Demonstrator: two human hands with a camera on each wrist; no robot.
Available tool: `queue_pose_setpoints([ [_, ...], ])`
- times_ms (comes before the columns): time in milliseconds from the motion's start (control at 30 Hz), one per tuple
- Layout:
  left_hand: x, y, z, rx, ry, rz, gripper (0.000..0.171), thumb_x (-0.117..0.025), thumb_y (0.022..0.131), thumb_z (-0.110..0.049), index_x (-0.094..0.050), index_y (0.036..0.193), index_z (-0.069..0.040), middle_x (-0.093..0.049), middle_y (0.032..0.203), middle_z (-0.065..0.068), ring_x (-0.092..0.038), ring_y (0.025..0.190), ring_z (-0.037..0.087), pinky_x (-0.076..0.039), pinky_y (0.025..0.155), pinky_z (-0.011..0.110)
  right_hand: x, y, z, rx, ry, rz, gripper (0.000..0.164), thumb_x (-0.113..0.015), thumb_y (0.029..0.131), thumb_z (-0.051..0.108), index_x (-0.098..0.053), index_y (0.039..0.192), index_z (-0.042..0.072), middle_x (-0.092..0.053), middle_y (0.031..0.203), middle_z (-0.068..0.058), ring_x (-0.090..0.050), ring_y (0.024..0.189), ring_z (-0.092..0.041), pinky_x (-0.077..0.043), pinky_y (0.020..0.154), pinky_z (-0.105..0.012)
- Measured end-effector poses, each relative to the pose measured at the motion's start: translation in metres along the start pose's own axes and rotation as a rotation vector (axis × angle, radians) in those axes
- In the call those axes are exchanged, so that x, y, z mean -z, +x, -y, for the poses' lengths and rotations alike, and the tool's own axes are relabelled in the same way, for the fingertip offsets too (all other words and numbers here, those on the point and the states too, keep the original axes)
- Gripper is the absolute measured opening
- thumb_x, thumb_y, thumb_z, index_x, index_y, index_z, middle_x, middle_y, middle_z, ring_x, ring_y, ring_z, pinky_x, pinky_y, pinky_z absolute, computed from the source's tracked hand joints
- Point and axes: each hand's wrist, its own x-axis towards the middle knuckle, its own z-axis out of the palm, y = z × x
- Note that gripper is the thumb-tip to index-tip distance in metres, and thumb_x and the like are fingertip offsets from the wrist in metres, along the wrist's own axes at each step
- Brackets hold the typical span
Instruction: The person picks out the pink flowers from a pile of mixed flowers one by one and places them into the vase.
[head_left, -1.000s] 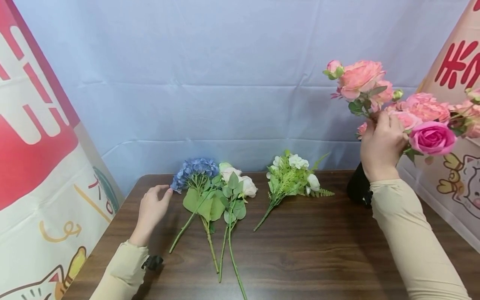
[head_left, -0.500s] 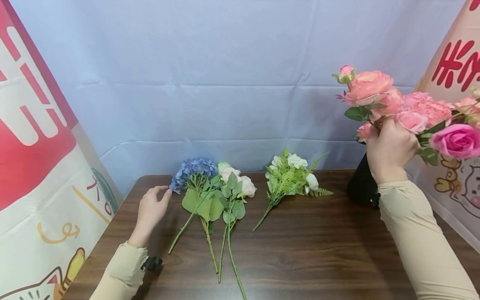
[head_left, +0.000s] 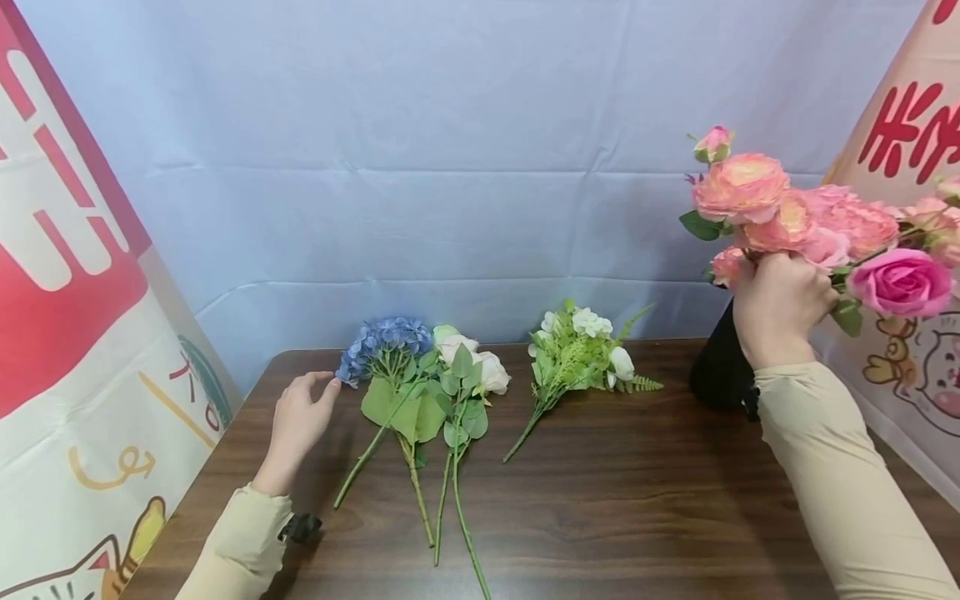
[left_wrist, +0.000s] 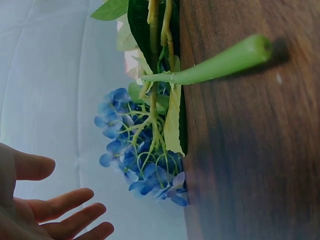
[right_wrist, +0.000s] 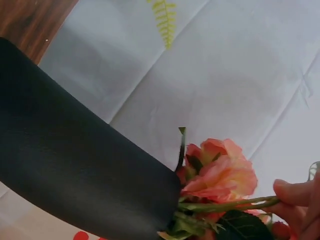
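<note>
My right hand (head_left: 783, 308) pinches the green stem (right_wrist: 230, 206) of a peach-pink artificial flower spray (head_left: 742, 187), thumb and fingers around it. In the right wrist view the stem reaches the mouth of a tall black vase (right_wrist: 85, 145). Pink blooms and a magenta rose (head_left: 900, 282) crowd around that hand on the right. On the table's left, my left hand (head_left: 300, 421) holds nothing, its fingers loosely extended. Its fingertips are close beside a blue hydrangea (head_left: 386, 342), which lies with its stem toward the front.
Pale roses (head_left: 483, 367) with long stems lie across the hydrangea's right side. A bunch of white flowers and fern (head_left: 573, 354) lies further right on the brown wooden table (head_left: 600, 517). A pale blue cloth (head_left: 450, 208) hangs behind; printed cloths flank both sides.
My right hand has moved slightly right and down with the peach-pink flower spray, lowering it toward the vase. The magenta rose has shifted right. My left hand stays by the hydrangea.
</note>
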Motion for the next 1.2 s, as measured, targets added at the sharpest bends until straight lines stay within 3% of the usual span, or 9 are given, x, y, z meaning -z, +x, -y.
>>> queue_pose_setpoints([
  [500, 0.001, -0.002, 0.001, -0.002, 0.013, 0.001, 0.04, -0.049, 0.097, -0.026, -0.057, 0.124, 0.003, -0.051, 0.132, 0.028, -0.043, 0.123, 0.046, -0.032, 0.102, 0.057, 0.004, 0.0, 0.0, -0.012, -0.013, 0.052, 0.056, -0.042, 0.098, 0.038, -0.062, 0.103, -0.015, -0.053, 0.092, -0.048, -0.046, 0.083, -0.065, -0.032, 0.067, -0.069],
  [667, -0.001, -0.002, 0.001, 0.003, 0.008, 0.007, 0.04, -0.049, 0.097, -0.027, -0.057, 0.124, 0.002, -0.051, 0.131, 0.028, -0.043, 0.123, 0.046, -0.032, 0.102, 0.058, -0.005, -0.01, -0.006, 0.086, 0.006, -0.12, 0.054, -0.043, 0.098, 0.042, -0.062, 0.101, -0.009, -0.059, 0.092, -0.038, -0.049, 0.076, -0.065, -0.034, 0.059, -0.071],
  [767, -0.001, -0.002, 0.001, 0.01, 0.002, 0.011, 0.04, -0.049, 0.097, -0.027, -0.057, 0.124, 0.002, -0.051, 0.132, 0.027, -0.042, 0.124, 0.046, -0.031, 0.103, 0.057, -0.01, -0.013, -0.01, 0.141, 0.017, -0.201, 0.048, -0.049, 0.096, 0.041, -0.061, 0.1, -0.006, -0.061, 0.095, -0.031, -0.051, 0.074, -0.063, -0.035, 0.056, -0.07],
  [1000, -0.003, 0.0, 0.0, 0.006, 0.008, 0.012, 0.041, -0.049, 0.097, -0.028, -0.057, 0.123, 0.002, -0.05, 0.132, 0.028, -0.042, 0.123, 0.046, -0.032, 0.103, 0.057, -0.013, -0.011, -0.015, 0.152, 0.032, -0.286, 0.056, -0.05, 0.094, 0.049, -0.061, 0.091, -0.006, -0.061, 0.084, -0.031, -0.051, 0.072, -0.061, -0.033, 0.054, -0.068],
  [1100, -0.003, 0.0, -0.001, 0.002, 0.009, 0.006, 0.04, -0.049, 0.097, -0.028, -0.057, 0.123, 0.002, -0.051, 0.131, 0.028, -0.043, 0.123, 0.046, -0.032, 0.102, 0.057, -0.014, -0.01, -0.017, 0.186, 0.066, -0.344, 0.049, -0.052, 0.094, 0.045, -0.065, 0.094, -0.002, -0.063, 0.085, -0.027, -0.052, 0.073, -0.059, -0.031, 0.053, -0.067],
  [1200, -0.003, 0.001, 0.0, -0.002, 0.011, 0.003, 0.04, -0.049, 0.097, -0.027, -0.058, 0.122, 0.003, -0.051, 0.13, 0.028, -0.043, 0.122, 0.046, -0.033, 0.101, 0.057, -0.012, -0.009, -0.017, 0.167, 0.089, -0.348, 0.042, -0.056, 0.093, 0.042, -0.067, 0.098, 0.002, -0.066, 0.089, -0.026, -0.053, 0.077, -0.059, -0.031, 0.057, -0.066],
])
